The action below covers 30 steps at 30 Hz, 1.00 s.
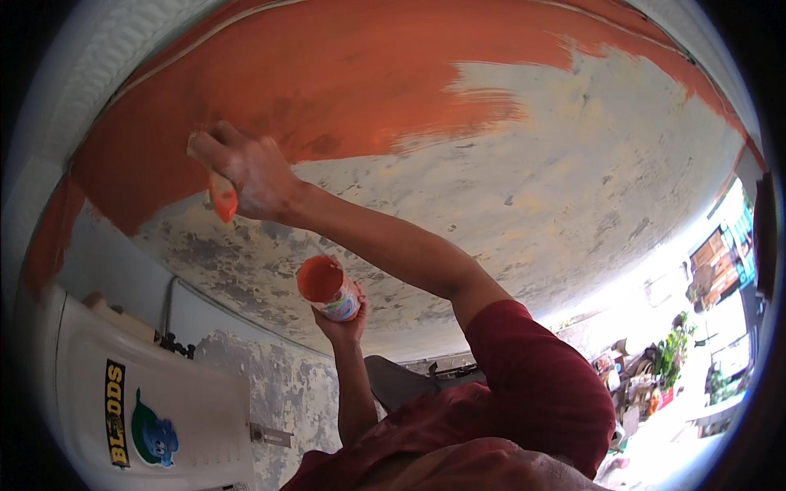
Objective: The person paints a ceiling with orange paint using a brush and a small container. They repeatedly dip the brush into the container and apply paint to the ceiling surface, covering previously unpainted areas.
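Observation:
My right hand (252, 168) is stretched across to the left against the wall, fingers closed around a paintbrush (222, 198). The brush's orange-smeared end sticks out below the palm; its other end is mostly hidden by my fingers. Orange-red paint (327, 74) covers the upper and left part of the wall, with ragged brush edges. Lower and to the right, the wall (508, 188) is bare, pale grey and patchy. Below my right arm, my left hand (348, 325) grips a paint can (341, 306), tilted with its mouth toward the wall. Orange coats its inside; a light label wraps its outside.
A white cabinet-like appliance (196, 393) with stickers stands at the lower left, a metal bracket (270, 435) at its side. Dark fittings (176, 345) and a pipe (169, 303) are behind it. At the right, plants (673, 352) and clutter lie near a bright opening.

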Tool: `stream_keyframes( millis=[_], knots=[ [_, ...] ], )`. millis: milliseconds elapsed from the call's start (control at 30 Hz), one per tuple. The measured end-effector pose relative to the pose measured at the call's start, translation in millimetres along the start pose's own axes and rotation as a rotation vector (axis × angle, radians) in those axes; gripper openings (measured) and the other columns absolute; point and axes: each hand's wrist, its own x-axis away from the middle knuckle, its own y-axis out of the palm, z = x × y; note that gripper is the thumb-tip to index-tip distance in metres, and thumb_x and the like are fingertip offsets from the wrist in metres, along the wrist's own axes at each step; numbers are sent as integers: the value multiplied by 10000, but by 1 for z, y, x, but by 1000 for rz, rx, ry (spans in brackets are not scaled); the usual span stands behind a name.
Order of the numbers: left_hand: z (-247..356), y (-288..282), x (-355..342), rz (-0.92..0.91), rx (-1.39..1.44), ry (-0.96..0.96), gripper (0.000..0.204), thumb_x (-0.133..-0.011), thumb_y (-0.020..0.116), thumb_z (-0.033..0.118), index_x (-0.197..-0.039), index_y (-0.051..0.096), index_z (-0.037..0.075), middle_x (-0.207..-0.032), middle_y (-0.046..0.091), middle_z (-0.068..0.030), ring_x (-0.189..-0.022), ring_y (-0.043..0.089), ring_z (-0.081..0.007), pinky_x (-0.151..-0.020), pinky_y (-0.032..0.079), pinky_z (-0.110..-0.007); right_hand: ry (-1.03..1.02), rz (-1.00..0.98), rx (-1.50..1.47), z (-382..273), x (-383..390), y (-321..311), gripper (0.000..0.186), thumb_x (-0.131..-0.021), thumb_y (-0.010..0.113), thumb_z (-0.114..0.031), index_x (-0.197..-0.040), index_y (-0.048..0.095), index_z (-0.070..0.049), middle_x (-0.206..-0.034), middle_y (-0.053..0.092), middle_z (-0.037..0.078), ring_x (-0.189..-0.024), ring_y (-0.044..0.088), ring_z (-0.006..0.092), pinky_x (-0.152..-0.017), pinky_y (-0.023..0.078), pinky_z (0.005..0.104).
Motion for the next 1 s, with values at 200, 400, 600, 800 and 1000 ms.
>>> stream_keyframes(
  millis=[200,400,600,800,1000],
  knots=[
    [-22,3,-6,59,-28,-16,618,-811,644,514,-1303,543,155,-1260,554,-119,-1137,536,-321,-756,508,-390,125,124,217,99,63,-187,515,-862,632,-142,-1350,474,-94,-1286,549,142,-1094,623,273,-823,574,418],
    [-64,21,-11,6,36,-119,621,-784,678,462,-1301,536,149,-1286,544,-125,-1157,525,-311,-774,508,-390,490,781,-59,197,144,-454,289,-914,625,-125,-1172,572,-6,-1087,653,158,-981,661,247,-871,566,367],
    [-119,26,-21,-18,52,-225,641,-773,697,429,-1317,518,141,-1301,539,-133,-1172,519,-318,-790,508,-406,152,879,725,179,148,-526,214,-871,650,-116,-1048,643,6,-1052,674,88,-933,642,183,-809,518,307],
    [-151,31,-14,29,33,-244,636,-772,693,418,-1318,519,142,-1298,540,-127,-1184,509,-324,-797,504,-409,60,483,479,146,113,-340,509,-675,631,7,-1164,631,-137,-1159,644,110,-1083,621,315,-803,544,394],
    [-166,31,-7,33,12,-230,602,-780,678,415,-1302,538,150,-1282,546,-126,-1187,507,-319,-788,501,-408,91,410,21,158,88,-319,378,-826,588,-76,-1203,597,-106,-1167,627,158,-1049,616,354,-847,513,425]
  ],
)
